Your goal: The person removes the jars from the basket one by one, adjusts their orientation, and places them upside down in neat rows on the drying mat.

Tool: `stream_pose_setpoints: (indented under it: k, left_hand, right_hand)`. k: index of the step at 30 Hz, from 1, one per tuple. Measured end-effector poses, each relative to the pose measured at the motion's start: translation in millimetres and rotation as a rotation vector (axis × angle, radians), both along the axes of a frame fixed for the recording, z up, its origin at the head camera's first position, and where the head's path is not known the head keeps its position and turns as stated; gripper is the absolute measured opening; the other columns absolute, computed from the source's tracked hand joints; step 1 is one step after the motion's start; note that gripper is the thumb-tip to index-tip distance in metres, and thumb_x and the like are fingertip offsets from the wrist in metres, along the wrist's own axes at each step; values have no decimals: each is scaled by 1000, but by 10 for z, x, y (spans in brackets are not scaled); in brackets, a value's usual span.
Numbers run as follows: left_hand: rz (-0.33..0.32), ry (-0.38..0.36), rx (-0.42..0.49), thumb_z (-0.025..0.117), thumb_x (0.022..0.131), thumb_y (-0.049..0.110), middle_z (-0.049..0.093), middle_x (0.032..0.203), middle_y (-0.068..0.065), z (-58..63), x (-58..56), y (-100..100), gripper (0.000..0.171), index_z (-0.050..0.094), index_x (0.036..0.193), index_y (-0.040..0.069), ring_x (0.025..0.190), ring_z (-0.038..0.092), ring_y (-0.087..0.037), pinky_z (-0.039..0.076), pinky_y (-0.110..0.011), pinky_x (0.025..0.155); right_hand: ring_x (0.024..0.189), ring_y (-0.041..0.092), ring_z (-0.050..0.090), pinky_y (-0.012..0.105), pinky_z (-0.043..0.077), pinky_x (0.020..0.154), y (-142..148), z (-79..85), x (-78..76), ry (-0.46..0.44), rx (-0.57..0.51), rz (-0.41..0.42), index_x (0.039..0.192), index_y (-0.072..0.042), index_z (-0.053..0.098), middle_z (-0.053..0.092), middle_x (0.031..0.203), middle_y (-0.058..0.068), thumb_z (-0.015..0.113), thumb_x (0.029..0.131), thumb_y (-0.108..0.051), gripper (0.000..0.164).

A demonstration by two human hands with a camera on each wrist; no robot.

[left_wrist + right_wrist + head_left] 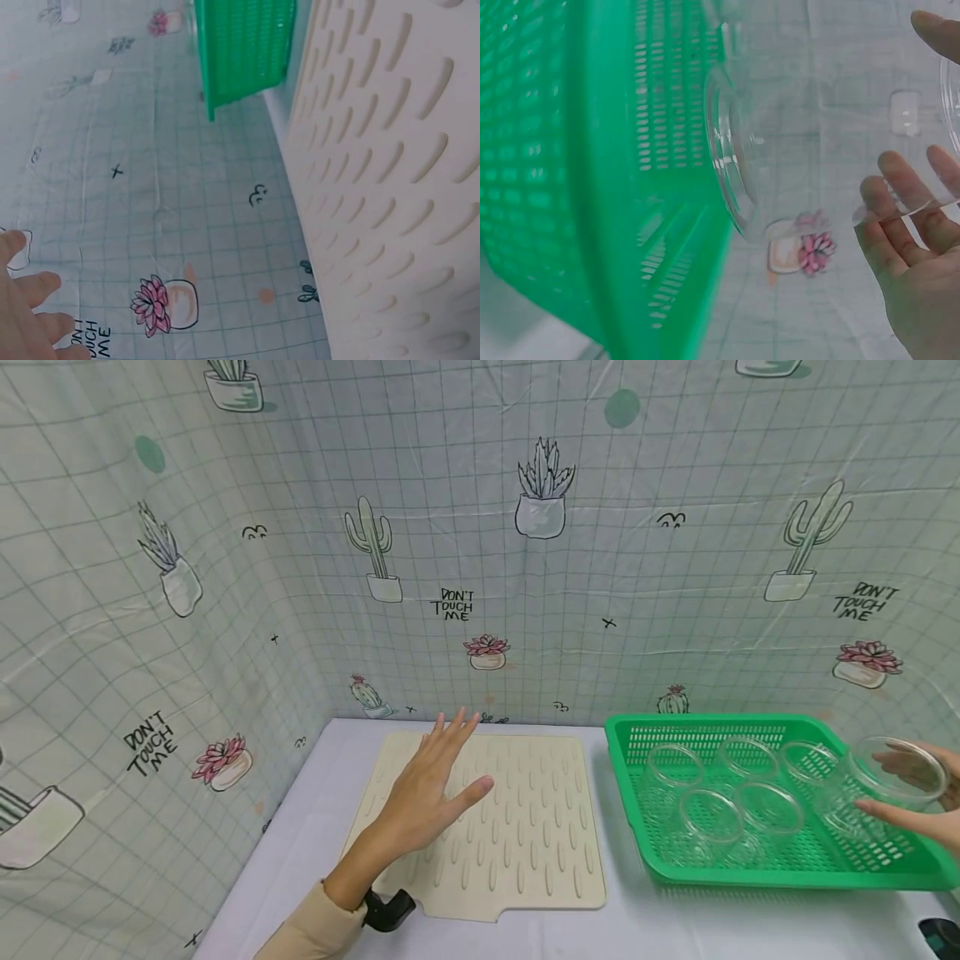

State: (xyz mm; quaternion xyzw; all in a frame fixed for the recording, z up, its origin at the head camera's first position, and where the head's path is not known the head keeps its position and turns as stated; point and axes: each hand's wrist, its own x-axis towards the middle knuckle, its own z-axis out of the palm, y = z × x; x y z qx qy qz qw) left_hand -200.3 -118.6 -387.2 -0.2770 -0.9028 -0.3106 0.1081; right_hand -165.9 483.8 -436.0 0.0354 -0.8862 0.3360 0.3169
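My right hand (922, 814) grips a clear glass (810, 150) near its rim, thumb on one side and fingers on the other. The glass is tilted over the right end of the green basket (787, 877). Several more clear glasses (711, 817) stand in the left and middle of that basket. Over the cream mat with raised oval ridges (540, 877), my left hand (431, 797) is held with fingers extended and thumb spread, holding nothing. In the left wrist view only its fingertips (46, 283) show.
A white cloth (630, 927) covers the table under the mat and basket. Behind and to the left hangs a gridded curtain (570, 585) printed with potted cacti. A black wrist device (388, 910) sits at my left sleeve.
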Motion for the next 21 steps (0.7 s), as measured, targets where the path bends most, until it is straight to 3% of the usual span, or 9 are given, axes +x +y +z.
stream_pose_setpoints:
  k: [8,17,21]
  left_hand:
    - [-21,-10,21,52,97,58,9,166,9,33,-1,43,81,13,161,29,151,-2,-17,6,-49,121]
    - [-52,1,21,56,93,63,6,165,16,102,-24,123,87,9,160,36,152,-2,-16,10,-52,120]
    - [-66,-24,36,58,92,65,1,165,18,155,-32,176,89,9,160,37,151,-3,-13,17,-63,114]
  right_hand:
    - [104,-21,35,6,22,100,-495,497,117,-14,14,39,151,-12,43,39,116,-39,79,75,12,88]
    - [108,-15,43,0,28,91,-712,675,72,-14,-27,162,147,-13,48,49,118,-30,82,67,17,92]
    - [106,-11,48,1,31,89,-871,776,66,-28,-54,219,145,-12,50,54,116,-25,84,64,17,92]
